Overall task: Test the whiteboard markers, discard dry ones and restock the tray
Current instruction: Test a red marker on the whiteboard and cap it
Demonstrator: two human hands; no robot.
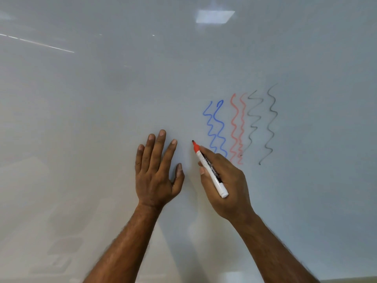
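Whiteboard [102,88] fills the whole view, glossy, with ceiling-light glare up top. Tray, bin and spare markers are not in view, so discard and restock status can't be judged from here.

Left hand [157,170] lies flat on the board, fingers spread, holding nothing, probably bracing. Right hand [224,180] is clamped around a white-barrelled marker [211,170] in a writing grip, cap off, with its red tip [193,142] at or just off the board surface; can't tell if it's touching.

Test marks sit to the right of the tip: two blue squiggles [216,127], two red squiggles [236,127] that look pale, and two black squiggles [263,121], thin and greyish. No mark shows under the tip yet.

Step in hand, as I read it: testing this red marker left of the blue lines.

Risks:
- The right hand's knuckles overlap the lower ends of the blue marks, so it could smear wet ink and muddy the comparison.
- A light, glancing stroke could make a good marker read dry, giving a false discard.
- Pale red on a glary board is easy to misjudge.
- No cap visible; leaving the marker uncapped would dry it out.
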